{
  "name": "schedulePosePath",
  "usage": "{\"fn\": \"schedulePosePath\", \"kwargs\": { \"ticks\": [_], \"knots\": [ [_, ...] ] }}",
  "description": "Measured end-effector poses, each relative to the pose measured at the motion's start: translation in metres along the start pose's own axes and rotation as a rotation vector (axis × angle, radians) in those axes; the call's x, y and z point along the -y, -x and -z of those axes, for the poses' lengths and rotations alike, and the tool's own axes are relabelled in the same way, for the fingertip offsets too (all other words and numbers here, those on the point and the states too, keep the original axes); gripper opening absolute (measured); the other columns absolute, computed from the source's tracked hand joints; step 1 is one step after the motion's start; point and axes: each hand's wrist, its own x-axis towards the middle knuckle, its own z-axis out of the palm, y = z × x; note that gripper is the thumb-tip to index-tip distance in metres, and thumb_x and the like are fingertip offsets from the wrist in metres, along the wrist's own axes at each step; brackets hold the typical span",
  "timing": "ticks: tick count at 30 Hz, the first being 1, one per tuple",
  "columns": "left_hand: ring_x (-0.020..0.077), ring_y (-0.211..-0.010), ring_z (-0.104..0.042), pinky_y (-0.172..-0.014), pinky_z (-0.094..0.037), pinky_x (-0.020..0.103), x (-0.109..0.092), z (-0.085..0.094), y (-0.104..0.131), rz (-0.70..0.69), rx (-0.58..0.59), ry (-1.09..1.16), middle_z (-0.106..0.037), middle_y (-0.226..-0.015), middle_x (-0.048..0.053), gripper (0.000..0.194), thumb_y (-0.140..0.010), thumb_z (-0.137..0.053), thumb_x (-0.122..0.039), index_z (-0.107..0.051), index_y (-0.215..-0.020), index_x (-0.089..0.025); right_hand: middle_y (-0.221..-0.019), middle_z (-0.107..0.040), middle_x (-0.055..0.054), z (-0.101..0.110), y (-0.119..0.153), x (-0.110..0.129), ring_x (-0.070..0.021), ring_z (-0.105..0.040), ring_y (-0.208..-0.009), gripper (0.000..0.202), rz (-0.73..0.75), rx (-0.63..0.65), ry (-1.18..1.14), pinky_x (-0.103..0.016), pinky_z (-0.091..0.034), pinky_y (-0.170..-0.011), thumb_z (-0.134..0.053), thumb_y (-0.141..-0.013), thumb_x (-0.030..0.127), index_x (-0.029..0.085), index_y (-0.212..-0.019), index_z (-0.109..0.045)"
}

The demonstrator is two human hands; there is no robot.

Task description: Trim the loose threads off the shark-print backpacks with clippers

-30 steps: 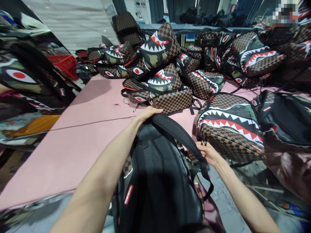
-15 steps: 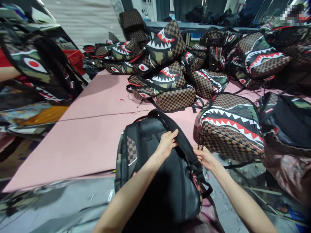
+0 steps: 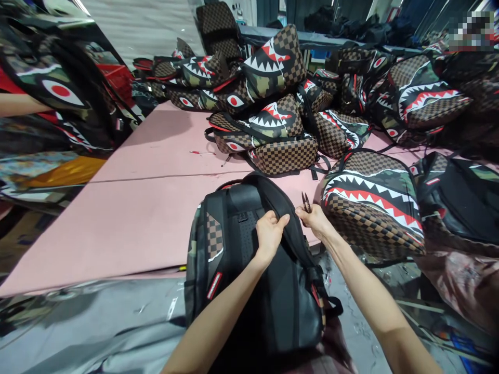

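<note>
A black-backed backpack [image 3: 284,301] with camouflage and brown checked parts stands before me at the table's front edge, its shoulder straps facing me. My left hand [image 3: 271,234] is closed on the padded shoulder strap [image 3: 297,243] at the backpack's right side, thumb along the strap. Beside that strap, my right hand [image 3: 316,222] grips small dark thread snips [image 3: 306,201], their points upward. Whether the snips touch the strap is hard to tell.
A shark-mouth backpack [image 3: 370,202] lies right of my right hand. Several more patterned backpacks [image 3: 283,156] are piled along the back of the pink table [image 3: 117,223]. At left, another person's forearm [image 3: 21,105] reaches to a hanging backpack [image 3: 83,111]. A red pen [image 3: 200,152] lies mid-table.
My right hand has moved up and left along the strap, and the snips now point upward. My left hand has curled more tightly round the strap. The view has shifted slightly.
</note>
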Motion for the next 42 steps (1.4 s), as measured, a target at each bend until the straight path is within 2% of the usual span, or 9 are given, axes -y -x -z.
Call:
{"fn": "schedulePosePath", "kwargs": {
  "ticks": [7,12,15,23,29,33,36,39,42],
  "knots": [
    [0.0048,-0.041,-0.031,-0.041,-0.023,0.017,0.0,-0.002,-0.002,-0.054,-0.021,-0.076,-0.035,-0.047,-0.009,0.033,-0.066,-0.064,-0.034,-0.036,-0.056,-0.018,-0.045,-0.03,0.009,0.005,-0.005,-0.009,-0.0047,-0.021,-0.039,0.039,-0.139,0.018,-0.084,-0.021,-0.018,-0.041,-0.07,-0.053,0.049,0.018,-0.058,-0.047],
    [0.006,-0.043,-0.037,-0.043,-0.025,0.017,0.006,-0.004,-0.006,-0.106,-0.037,-0.171,-0.039,-0.047,-0.008,0.032,-0.068,-0.063,-0.034,-0.038,-0.056,-0.019,-0.054,-0.047,0.002,0.001,0.003,0.0,-0.0101,-0.038,-0.052,0.028,0.157,-0.191,0.55,-0.024,-0.027,-0.052,-0.06,-0.069,0.044,0.017,-0.063,-0.057],
    [0.0071,-0.047,-0.043,-0.045,-0.029,0.018,0.008,-0.005,-0.006,-0.115,-0.031,-0.195,-0.045,-0.05,-0.006,0.028,-0.069,-0.061,-0.034,-0.04,-0.058,-0.019,-0.056,-0.048,0.002,0.0,0.004,0.001,-0.0108,-0.04,-0.054,0.023,0.231,-0.211,0.774,-0.025,-0.027,-0.056,-0.054,-0.075,0.037,0.017,-0.063,-0.057],
    [0.0092,-0.05,-0.048,-0.048,-0.033,0.019,0.014,-0.002,-0.004,-0.1,-0.028,-0.258,-0.05,-0.053,-0.005,0.027,-0.071,-0.06,-0.038,-0.044,-0.06,-0.019,-0.049,-0.035,0.006,0.007,-0.007,-0.006,-0.0058,-0.024,-0.046,0.032,-0.009,-0.041,0.145,-0.023,-0.02,-0.045,-0.063,-0.059,0.045,0.016,-0.057,-0.05],
    [0.0145,-0.059,-0.058,-0.056,-0.041,0.023,0.003,0.004,-0.005,-0.105,0.068,-0.466,-0.062,-0.064,0.001,0.024,-0.08,-0.051,-0.04,-0.056,-0.074,-0.018,-0.044,-0.033,0.008,0.005,-0.007,-0.002,-0.0052,-0.023,-0.042,0.036,-0.069,-0.074,0.115,-0.022,-0.018,-0.042,-0.068,-0.053,0.048,0.017,-0.056,-0.05],
    [0.0269,-0.098,-0.059,-0.084,-0.044,0.04,-0.008,0.053,0.011,-0.286,0.134,-0.93,-0.067,-0.1,0.01,0.031,-0.082,-0.052,-0.037,-0.059,-0.105,-0.018,-0.057,-0.055,0.001,0.006,0.008,0.006,-0.0121,-0.047,-0.055,0.023,0.144,-0.081,0.491,-0.024,-0.035,-0.054,-0.061,-0.067,0.039,0.016,-0.062,-0.059],
    [0.0387,-0.13,-0.029,-0.097,-0.031,0.057,-0.002,0.109,0.036,-0.381,-0.038,-1.298,-0.044,-0.136,0.013,0.059,-0.072,-0.065,-0.027,-0.047,-0.127,-0.019,-0.071,-0.066,-0.003,0.008,0.02,0.017,-0.0171,-0.058,-0.068,0.016,0.214,0.133,0.689,-0.027,-0.04,-0.064,-0.06,-0.072,0.032,0.018,-0.069,-0.066],
    [0.032,-0.129,-0.035,-0.096,-0.039,0.047,0.006,0.164,0.043,-0.281,-0.092,-1.357,-0.035,-0.143,0.011,0.065,-0.073,-0.054,-0.013,-0.037,-0.135,-0.02,-0.075,-0.068,-0.004,-0.006,0.008,0.032,-0.0166,-0.059,-0.068,0.026,0.175,0.205,0.524,-0.027,-0.044,-0.064,-0.056,-0.077,0.038,0.017,-0.087,-0.067],
    [0.0218,-0.114,-0.053,-0.092,-0.046,0.032,-0.007,0.211,0.012,-0.207,-0.125,-1.175,-0.051,-0.131,0.01,0.056,-0.078,-0.043,-0.015,-0.038,-0.134,-0.018,-0.076,-0.067,-0.005,-0.051,-0.033,0.05,-0.0113,-0.053,-0.054,0.039,0.148,0.217,0.285,-0.024,-0.042,-0.053,-0.05,-0.082,0.045,0.015,-0.103,-0.062]
  ]
}}
